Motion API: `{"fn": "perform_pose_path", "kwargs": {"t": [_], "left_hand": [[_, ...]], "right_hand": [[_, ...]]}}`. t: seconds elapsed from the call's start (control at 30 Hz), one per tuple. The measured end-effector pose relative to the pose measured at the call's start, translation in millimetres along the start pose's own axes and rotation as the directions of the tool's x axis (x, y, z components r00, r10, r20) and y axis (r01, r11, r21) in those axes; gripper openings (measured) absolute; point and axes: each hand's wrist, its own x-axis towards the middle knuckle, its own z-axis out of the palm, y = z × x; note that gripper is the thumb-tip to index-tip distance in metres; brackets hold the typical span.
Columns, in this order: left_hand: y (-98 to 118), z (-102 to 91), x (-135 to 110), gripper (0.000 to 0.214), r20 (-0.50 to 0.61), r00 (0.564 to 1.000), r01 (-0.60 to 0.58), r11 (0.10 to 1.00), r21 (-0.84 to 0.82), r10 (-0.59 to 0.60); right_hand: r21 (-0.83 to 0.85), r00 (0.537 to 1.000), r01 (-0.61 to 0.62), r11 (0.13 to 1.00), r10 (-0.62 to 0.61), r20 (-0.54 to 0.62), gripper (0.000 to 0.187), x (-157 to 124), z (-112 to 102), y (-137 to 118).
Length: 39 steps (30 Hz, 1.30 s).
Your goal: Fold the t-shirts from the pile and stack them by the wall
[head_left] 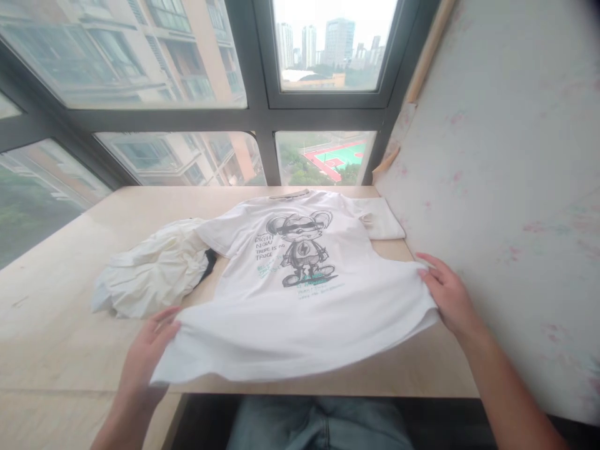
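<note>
A white T-shirt [300, 294] with a cartoon mouse print lies front-up on the pale wooden table [60, 312], its collar toward the window. My left hand [147, 353] pinches the shirt's lower left hem corner, fingers closed on the cloth. My right hand [447, 294] grips the lower right hem corner beside the wall. The hem is lifted slightly off the table between both hands.
A crumpled white garment [150, 272] with a dark part lies left of the shirt. A patterned wall panel [506, 187] runs close along the right. Large windows [187, 75] stand behind the table. My jeans-clad lap [319, 425] shows below the table edge.
</note>
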Motion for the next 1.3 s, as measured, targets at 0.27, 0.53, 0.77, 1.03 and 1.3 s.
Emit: {"fn": "perform_pose_path", "kwargs": {"t": [0.27,0.53,0.77,1.03,1.3], "left_hand": [[-12.1,19.0,38.6,0.061,0.42,0.906,-0.089,0.947,0.31,-0.053],[-16.1,-30.0,23.1,0.043,0.538,0.835,-0.099,0.931,0.352,-0.115],[-25.7,-14.2,-0.5,0.042,0.492,0.851,-0.108,0.855,0.507,-0.185],[-4.1,-3.0,58.7,0.047,0.344,0.929,-0.358,0.57,0.74,0.136],[14.9,44.2,140.5,0.053,0.248,0.79,-0.36,0.097,0.928,0.56]], "right_hand": [[-0.489,0.972,0.06,0.87,0.059,0.226,0.049,37.6,13.6,20.3],[-0.304,0.959,-0.092,0.948,0.166,0.228,0.058,-2.4,-37.4,51.9],[-0.417,0.953,-0.073,0.906,0.186,0.238,0.049,-18.8,-44.6,85.5],[-0.597,0.96,0.28,0.752,-0.199,0.199,0.045,-6.3,6.2,53.9],[-0.385,0.646,0.743,0.548,-0.435,0.628,0.049,-12.6,162.0,-21.3]]}}
